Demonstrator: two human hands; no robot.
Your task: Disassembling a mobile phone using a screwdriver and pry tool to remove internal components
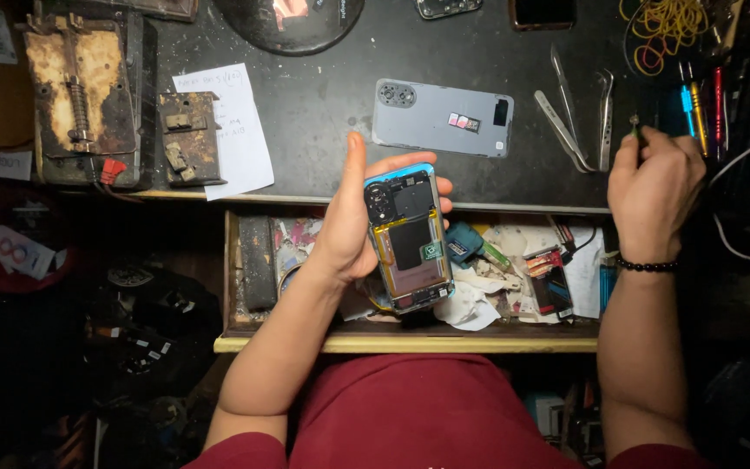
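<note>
Left hand (345, 230): fingers wrapped round opened phone (408, 239), held above open drawer (410, 343), long axis toward the body. Back cover (441, 118): flat on bench beyond. Right hand (653, 187): well right, fingers closed on thin green-tipped tool (634, 127).

Light is falling from above onto the worktop (323, 95), keeping the centre bright and sharp. The lower left and right edges are sinking into deep shadow (detail there is lost). The drawer (410, 344) is sitting dimmer. Nothing is blurring noticeably.
</note>
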